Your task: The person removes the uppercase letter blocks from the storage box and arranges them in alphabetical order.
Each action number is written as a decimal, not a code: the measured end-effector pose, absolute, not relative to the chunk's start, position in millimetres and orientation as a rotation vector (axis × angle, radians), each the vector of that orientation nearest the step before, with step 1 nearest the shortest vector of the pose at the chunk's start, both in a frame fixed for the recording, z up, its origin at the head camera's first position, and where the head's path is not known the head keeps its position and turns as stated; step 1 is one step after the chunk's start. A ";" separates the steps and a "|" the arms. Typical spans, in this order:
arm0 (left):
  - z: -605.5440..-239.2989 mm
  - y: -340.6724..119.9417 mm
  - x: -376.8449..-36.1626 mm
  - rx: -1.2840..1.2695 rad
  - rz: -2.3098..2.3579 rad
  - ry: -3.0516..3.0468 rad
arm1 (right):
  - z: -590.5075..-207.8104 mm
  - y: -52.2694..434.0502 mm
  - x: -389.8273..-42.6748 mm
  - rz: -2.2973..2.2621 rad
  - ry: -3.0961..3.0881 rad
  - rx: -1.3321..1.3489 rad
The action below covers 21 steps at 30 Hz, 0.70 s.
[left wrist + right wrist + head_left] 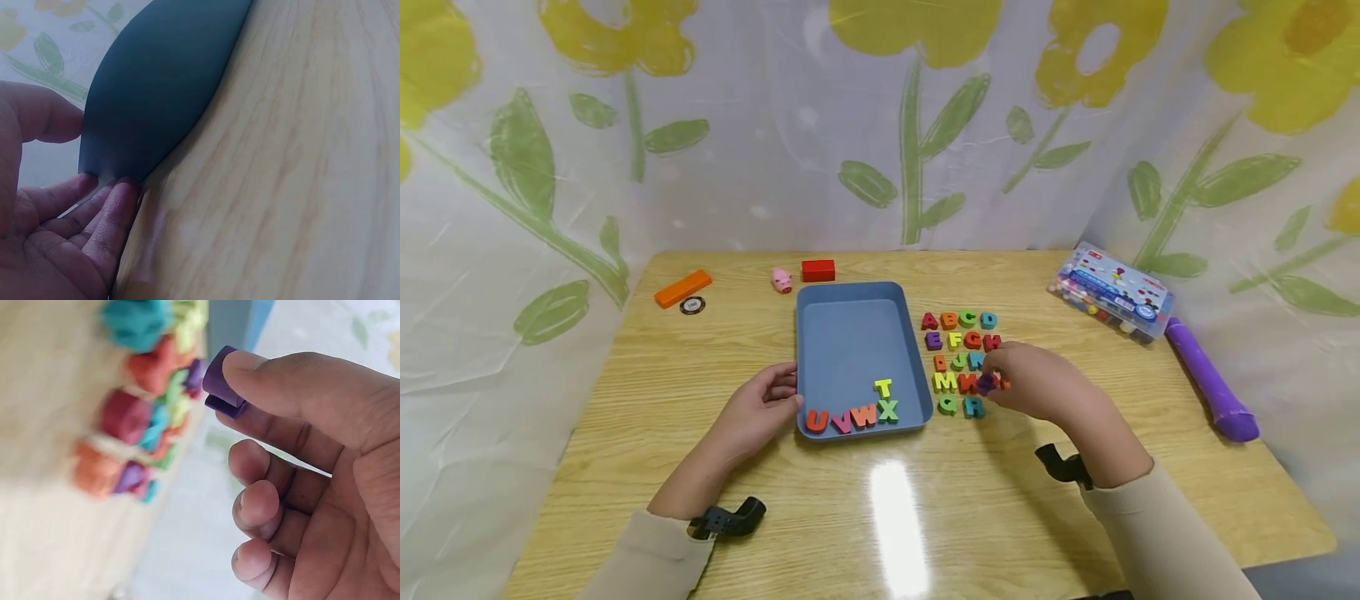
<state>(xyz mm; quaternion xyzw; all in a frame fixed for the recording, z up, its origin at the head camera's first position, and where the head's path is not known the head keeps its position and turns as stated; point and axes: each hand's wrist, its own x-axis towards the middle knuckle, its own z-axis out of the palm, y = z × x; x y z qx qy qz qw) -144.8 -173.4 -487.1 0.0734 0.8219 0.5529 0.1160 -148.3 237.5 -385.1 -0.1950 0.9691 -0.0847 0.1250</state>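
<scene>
One small purple letter (220,387), likely light and stiff, sits pinched in the right hand (1037,385); the relaxed left hand (760,408) touches the tray (850,333).

Bare table (925,517) stretches along the near edge. The blue tray (850,333) blocks the middle, the letter rows (962,342) crowd its right side, and the bead box (1111,292) and purple tube (1210,379) line the right edge.
</scene>
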 end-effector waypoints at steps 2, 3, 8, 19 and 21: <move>-486.3 -173.8 -144.5 0.219 1.616 2.408 | -392.4 244.8 -144.2 -0.252 2.818 -0.540; -486.0 -174.1 -144.5 0.213 1.619 2.403 | -395.9 247.5 -142.7 -0.254 2.814 -0.527; -485.8 -174.4 -144.8 0.217 1.622 2.403 | -409.0 253.7 -137.5 -0.251 2.802 -0.512; -485.5 -174.9 -144.4 0.225 1.624 2.399 | -418.7 254.3 -138.8 -0.227 2.807 -0.501; -485.7 -174.3 -144.5 0.227 1.624 2.395 | -414.8 253.7 -138.2 -0.230 2.810 -0.489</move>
